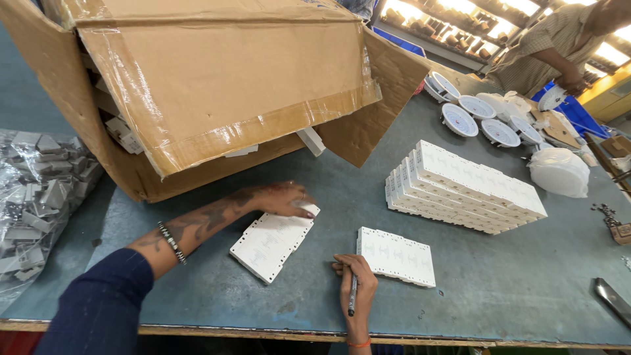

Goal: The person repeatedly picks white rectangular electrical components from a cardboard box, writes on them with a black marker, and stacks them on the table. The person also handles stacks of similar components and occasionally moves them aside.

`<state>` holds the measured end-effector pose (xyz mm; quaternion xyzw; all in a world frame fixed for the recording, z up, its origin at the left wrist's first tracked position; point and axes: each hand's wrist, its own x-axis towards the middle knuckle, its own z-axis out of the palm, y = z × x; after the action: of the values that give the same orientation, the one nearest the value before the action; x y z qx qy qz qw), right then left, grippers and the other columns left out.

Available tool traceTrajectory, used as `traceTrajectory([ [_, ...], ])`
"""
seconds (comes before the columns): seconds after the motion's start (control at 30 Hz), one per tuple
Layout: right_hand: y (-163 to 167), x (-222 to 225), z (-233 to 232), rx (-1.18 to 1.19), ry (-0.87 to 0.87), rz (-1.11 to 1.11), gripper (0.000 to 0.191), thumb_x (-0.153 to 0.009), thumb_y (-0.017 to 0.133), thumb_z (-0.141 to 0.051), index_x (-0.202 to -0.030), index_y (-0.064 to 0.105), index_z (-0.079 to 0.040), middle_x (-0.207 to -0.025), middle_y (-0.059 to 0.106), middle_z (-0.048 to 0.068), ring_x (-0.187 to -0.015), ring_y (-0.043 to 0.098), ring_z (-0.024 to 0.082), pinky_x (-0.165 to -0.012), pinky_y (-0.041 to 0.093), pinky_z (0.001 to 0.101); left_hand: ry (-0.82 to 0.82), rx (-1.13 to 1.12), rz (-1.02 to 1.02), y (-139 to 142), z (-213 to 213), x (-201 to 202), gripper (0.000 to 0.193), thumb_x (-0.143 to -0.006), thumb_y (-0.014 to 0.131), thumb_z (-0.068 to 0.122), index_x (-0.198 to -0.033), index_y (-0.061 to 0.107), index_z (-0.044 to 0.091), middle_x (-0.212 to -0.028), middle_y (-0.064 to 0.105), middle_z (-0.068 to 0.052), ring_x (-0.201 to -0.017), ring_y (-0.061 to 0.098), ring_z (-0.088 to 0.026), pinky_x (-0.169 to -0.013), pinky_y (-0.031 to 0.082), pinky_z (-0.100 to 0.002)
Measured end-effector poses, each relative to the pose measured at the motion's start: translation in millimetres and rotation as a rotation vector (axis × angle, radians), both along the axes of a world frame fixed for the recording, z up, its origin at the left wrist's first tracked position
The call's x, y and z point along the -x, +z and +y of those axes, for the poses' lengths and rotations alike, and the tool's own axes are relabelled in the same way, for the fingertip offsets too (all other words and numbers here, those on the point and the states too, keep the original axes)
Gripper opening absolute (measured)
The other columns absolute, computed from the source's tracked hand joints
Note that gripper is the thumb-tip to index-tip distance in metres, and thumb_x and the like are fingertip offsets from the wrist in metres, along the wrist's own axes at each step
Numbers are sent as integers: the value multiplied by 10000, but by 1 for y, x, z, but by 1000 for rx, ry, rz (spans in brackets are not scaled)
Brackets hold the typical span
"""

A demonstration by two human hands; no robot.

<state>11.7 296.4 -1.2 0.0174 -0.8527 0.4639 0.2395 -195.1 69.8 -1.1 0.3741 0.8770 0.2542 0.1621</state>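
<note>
A big brown taped cardboard box (217, 85) lies tipped on its side at the worktop's (499, 283) far left, its inside mostly hidden by a flap, with a clear bag of grey parts (39, 197) cut off at the left edge. The left hand (286, 199) rests flat, grip released, on a small white perforated block (273, 240) lying near the front edge. The right hand (355, 289), grip clenched around a dark pen (352, 296), touches a 2nd white block (397, 256) beside it; a long white stack (467, 189) stands behind.

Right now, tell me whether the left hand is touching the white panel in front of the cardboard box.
Touching. The head view shows the left hand lying fingers-down over the far end of the white panel.
</note>
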Motion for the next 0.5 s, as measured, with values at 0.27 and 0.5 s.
traceTrajectory([
  [0.27, 0, 2, 1, 8, 12, 14, 275, -869, 531, 109, -961, 779, 30, -921, 765, 124, -745, 788, 186, -647, 620, 274, 120, -66, 528, 14, 23, 39, 691, -861, 706, 545, -1339, 596, 59, -1383, 556, -172, -1293, 516, -364, -1087, 413, -507],
  [0.5, -4, 5, 9, 48, -2, 28, 266, -863, 536, 113, -951, 774, 32, -917, 761, 124, -729, 784, 189, -634, 621, 275, 311, 10, 1024, 24, 63, 105, 451, -741, 681, 73, -1177, 663, 188, -1278, 596, -61, -1266, 556, -293, -1055, 434, -482],
])
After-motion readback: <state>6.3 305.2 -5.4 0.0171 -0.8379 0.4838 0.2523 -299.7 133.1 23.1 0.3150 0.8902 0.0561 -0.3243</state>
